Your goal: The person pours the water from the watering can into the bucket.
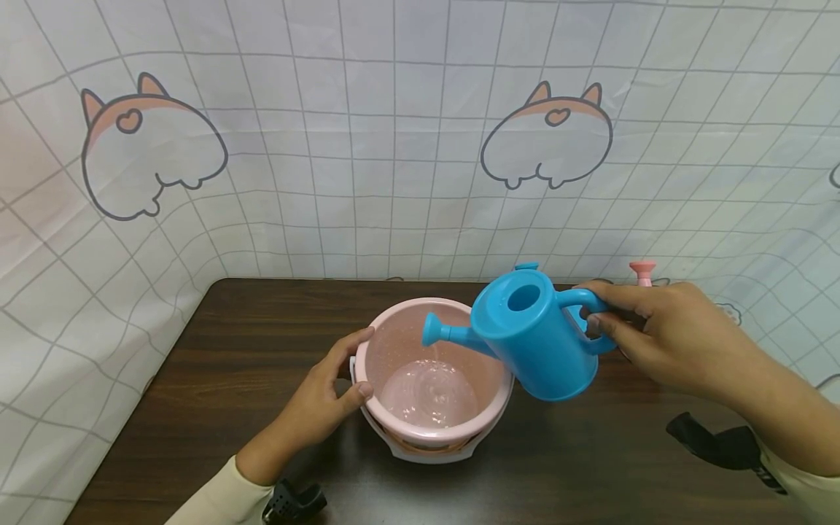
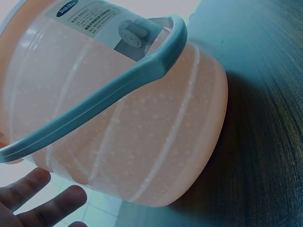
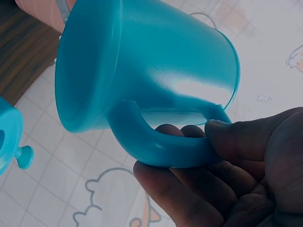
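A pale pink bucket (image 1: pixel 429 437) stands on the table, with rippled water (image 1: pixel 429 394) inside. My left hand (image 1: pixel 315 397) rests at its left rim, thumb and index fingertip touching it and spread apart. In the left wrist view, the straight fingers (image 2: pixel 57 205) lie beside the bucket's wall, below its grey-looking carry handle (image 2: pixel 104 99). My right hand (image 1: pixel 669 335) grips the handle (image 3: pixel 165 146) of a blue watering can (image 1: pixel 541 350). Its body is held tilted beside the bucket, with the spout (image 1: pixel 453 334) over the opening. A faint trickle shows under the spout.
Behind the held can, another blue object (image 1: pixel 527 266) is mostly hidden; the right wrist view shows part of it (image 3: pixel 9 137). A pink sprinkler head (image 1: pixel 643 270) rises behind my right hand. A grid-patterned curtain (image 1: pixel 367 168) hangs along the back of the dark wooden table (image 1: pixel 262 328).
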`<action>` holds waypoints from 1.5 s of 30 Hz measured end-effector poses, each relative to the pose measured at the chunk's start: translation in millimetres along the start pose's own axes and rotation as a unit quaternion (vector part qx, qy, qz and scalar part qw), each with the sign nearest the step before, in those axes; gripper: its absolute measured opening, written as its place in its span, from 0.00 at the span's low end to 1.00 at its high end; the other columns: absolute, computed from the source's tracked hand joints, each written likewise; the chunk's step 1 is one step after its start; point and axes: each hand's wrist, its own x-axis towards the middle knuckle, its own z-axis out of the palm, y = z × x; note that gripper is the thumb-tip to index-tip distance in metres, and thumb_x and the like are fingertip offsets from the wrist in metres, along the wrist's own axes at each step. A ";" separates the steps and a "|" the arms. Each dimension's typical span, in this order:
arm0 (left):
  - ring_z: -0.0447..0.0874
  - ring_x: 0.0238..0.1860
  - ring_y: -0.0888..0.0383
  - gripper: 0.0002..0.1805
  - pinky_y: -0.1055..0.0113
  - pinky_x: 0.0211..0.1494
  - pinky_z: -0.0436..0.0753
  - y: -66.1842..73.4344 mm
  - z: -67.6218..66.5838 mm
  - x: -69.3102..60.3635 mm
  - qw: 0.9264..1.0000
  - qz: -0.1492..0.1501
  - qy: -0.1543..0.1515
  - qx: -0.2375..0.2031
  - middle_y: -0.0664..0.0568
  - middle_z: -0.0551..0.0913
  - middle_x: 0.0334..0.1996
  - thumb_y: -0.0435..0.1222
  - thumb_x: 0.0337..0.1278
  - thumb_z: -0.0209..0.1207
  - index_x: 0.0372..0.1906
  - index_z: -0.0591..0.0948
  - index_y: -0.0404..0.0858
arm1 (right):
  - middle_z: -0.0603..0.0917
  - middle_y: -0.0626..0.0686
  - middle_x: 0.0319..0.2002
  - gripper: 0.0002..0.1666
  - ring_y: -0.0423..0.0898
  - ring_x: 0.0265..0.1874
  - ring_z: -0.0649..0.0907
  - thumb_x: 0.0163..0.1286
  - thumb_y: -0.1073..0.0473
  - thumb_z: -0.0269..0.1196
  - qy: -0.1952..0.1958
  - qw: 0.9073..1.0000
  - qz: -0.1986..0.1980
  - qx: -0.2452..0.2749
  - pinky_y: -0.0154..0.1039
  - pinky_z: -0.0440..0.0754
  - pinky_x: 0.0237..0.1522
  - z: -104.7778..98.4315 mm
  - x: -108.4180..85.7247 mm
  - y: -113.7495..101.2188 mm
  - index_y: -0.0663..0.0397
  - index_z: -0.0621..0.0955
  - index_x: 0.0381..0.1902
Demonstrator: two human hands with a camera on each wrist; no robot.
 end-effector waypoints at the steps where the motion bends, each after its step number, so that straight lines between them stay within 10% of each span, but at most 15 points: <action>1: 0.84 0.47 0.55 0.37 0.51 0.51 0.79 0.0 0.1 0.0 1.000 0.001 0.000 0.000 0.50 0.79 0.58 0.56 0.70 0.58 0.78 0.63 0.51 | 0.74 0.36 0.20 0.28 0.30 0.14 0.65 0.61 0.67 0.73 0.000 1.000 -0.001 0.000 0.33 0.66 0.16 0.0 0.0 0.0 0.57 0.84 0.61; 45: 0.84 0.48 0.54 0.37 0.50 0.52 0.79 -1.1 0.8 0.2 1.000 0.005 0.004 0.005 0.50 0.80 0.58 0.58 0.70 0.56 0.78 0.63 0.51 | 0.86 0.45 0.28 0.26 0.31 0.16 0.69 0.62 0.68 0.73 -0.011 1.000 0.016 0.004 0.33 0.66 0.16 0.8 0.2 -0.2 0.65 0.83 0.59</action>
